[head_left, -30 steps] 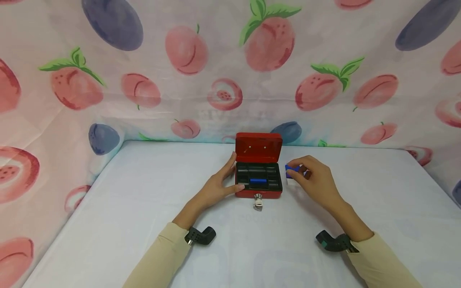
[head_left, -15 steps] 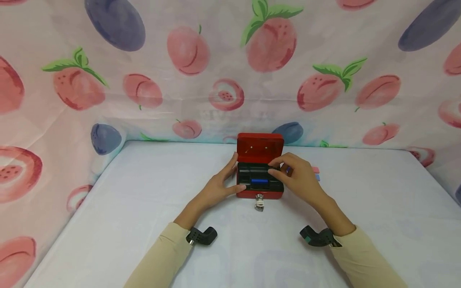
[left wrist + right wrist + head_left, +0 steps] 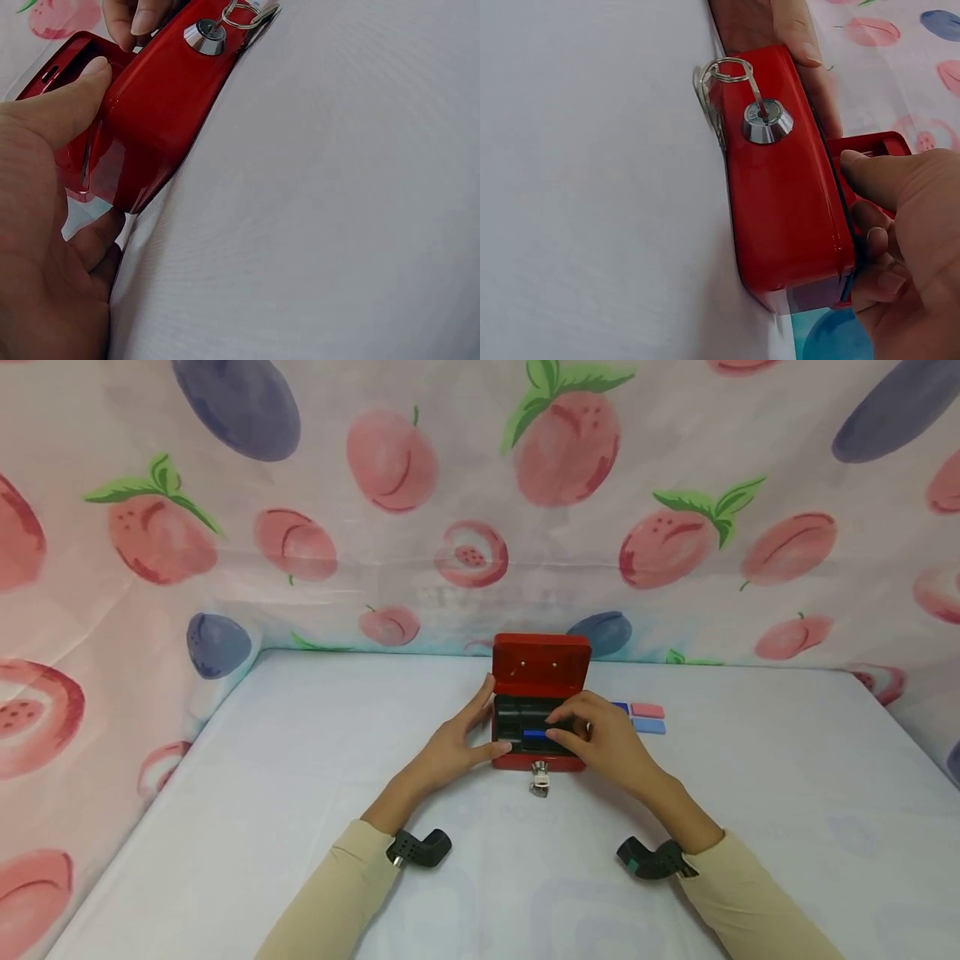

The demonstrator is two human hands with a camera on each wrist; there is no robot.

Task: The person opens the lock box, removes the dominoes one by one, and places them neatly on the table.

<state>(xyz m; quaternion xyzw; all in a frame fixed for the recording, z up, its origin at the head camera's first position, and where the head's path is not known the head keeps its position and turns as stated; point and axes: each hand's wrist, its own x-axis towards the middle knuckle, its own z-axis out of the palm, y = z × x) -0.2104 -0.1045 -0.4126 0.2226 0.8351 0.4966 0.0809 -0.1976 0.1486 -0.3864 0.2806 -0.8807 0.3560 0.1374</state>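
A red cash box stands with its lid raised and a black tray inside. My left hand holds its left side, thumb over the front rim and fingers along the side. A narrow blue piece lies in the tray, its kind unclear. My right hand is over the tray's right part, thumb and forefinger slightly apart at the blue piece's right end. Its curled fingers are partly hidden behind the box in the right wrist view. A key ring hangs from the key in the lock.
Right of the box, flat pink and light blue rectangular pieces lie on the white table. A darker blue piece beside them is partly covered by my right hand. A fruit-patterned cloth hangs behind.
My right hand has let go of a blue piece on the table right of the box, then moved left over the tray. My left hand has stayed on the box.
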